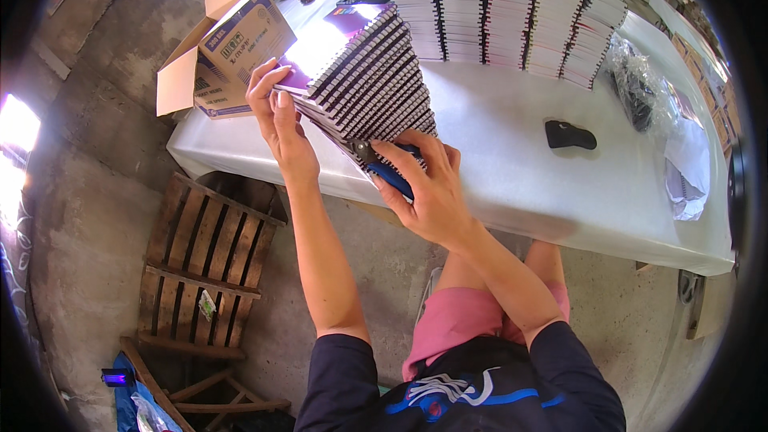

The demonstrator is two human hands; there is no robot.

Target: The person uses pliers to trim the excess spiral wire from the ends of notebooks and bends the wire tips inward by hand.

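A tall stack of spiral notebooks (376,72) with black coils and a purple top cover stands before me on the white-covered table (512,168). My left hand (282,124) is at the stack's near left corner, its bent fingers closed on the edge of a notebook. Blue-handled pliers (390,178) are gripped in my right hand (432,188). Their metal head lies against the coil ends low on the stack's near side. The jaw tips and the exact coil they touch are hard to make out.
Behind stand several taller stacks of spiral notebooks (504,16). An open cardboard box (240,48) is at the left. A black flat object (570,134), clear plastic wrapping (636,80) and a white bag (686,172) lie to the right. A wooden slatted chair (204,260) is on the floor.
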